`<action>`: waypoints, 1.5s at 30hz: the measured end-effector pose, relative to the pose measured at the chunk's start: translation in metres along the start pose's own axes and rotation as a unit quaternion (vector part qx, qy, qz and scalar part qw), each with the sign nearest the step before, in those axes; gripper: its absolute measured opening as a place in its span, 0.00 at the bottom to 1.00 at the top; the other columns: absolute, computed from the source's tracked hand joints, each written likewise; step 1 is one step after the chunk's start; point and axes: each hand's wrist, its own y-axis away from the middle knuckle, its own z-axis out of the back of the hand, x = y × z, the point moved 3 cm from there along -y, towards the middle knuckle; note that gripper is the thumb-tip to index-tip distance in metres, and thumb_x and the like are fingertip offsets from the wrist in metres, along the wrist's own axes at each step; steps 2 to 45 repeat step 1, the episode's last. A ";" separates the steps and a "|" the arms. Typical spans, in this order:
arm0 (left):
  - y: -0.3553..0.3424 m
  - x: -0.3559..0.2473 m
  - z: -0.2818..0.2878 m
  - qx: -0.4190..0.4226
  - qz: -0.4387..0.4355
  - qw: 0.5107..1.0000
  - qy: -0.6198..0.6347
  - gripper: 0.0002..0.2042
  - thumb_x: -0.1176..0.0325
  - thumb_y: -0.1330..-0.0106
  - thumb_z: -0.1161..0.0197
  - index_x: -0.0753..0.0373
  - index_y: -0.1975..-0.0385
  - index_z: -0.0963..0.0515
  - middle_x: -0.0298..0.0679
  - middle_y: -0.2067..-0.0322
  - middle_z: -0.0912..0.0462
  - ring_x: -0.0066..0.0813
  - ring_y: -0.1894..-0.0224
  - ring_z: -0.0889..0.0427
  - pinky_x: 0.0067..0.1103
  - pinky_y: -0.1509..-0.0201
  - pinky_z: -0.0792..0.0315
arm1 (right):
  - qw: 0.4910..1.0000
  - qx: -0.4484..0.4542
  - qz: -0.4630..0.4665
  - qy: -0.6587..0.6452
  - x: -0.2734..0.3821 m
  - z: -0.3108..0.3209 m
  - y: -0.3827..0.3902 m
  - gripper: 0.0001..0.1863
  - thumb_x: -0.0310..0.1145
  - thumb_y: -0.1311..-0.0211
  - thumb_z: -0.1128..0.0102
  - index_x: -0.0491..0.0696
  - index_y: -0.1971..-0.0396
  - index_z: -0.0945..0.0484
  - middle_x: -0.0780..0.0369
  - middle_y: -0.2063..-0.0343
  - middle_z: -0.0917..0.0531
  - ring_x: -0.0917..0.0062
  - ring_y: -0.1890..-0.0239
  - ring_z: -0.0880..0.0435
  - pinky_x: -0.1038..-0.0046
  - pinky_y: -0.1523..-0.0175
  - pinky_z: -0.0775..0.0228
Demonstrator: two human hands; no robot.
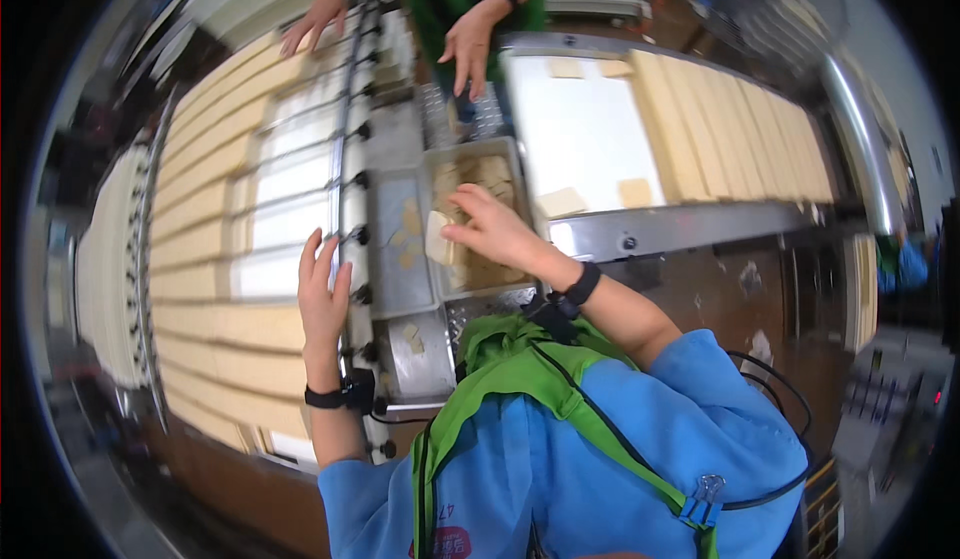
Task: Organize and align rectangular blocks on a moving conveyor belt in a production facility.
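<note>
Over the metal tray (478, 149), the right hand (490, 229) holds a pale flat dough piece (438, 237) in its fingers, at the tray's left wall. The piece stands tall, its long side running up and down. The left hand (322, 294) lies flat and open, left of the tray, on the roller rail (352, 174), holding nothing. The right hand is nearer.

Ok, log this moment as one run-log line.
left hand: flat on strip belt edge | right hand: holds pale piece over tray | co-worker's hands across belt
</note>
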 end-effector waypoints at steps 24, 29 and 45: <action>-0.008 -0.002 -0.014 0.030 -0.004 1.000 0.006 0.22 0.72 0.44 0.40 0.65 0.47 0.31 0.48 0.39 0.40 0.44 0.36 0.42 0.32 0.35 0.45 | 0.996 0.042 -0.069 -0.023 -0.022 0.031 0.008 0.34 0.47 0.46 0.42 0.40 0.45 0.37 0.51 0.41 0.38 0.62 0.43 0.31 0.68 0.41 0.38; -0.008 -0.002 -0.014 0.030 -0.004 1.000 0.006 0.22 0.72 0.44 0.40 0.65 0.47 0.31 0.48 0.39 0.40 0.44 0.36 0.42 0.32 0.35 0.45 | 0.996 0.042 -0.069 -0.023 -0.022 0.031 0.008 0.34 0.47 0.46 0.42 0.40 0.45 0.37 0.51 0.41 0.38 0.62 0.43 0.31 0.68 0.41 0.38; -0.008 -0.002 -0.014 0.030 -0.004 1.000 0.006 0.22 0.72 0.44 0.40 0.65 0.47 0.31 0.48 0.39 0.40 0.44 0.36 0.42 0.32 0.35 0.45 | 0.996 0.042 -0.069 -0.023 -0.022 0.031 0.008 0.34 0.47 0.46 0.42 0.40 0.45 0.37 0.51 0.41 0.38 0.62 0.43 0.31 0.68 0.41 0.38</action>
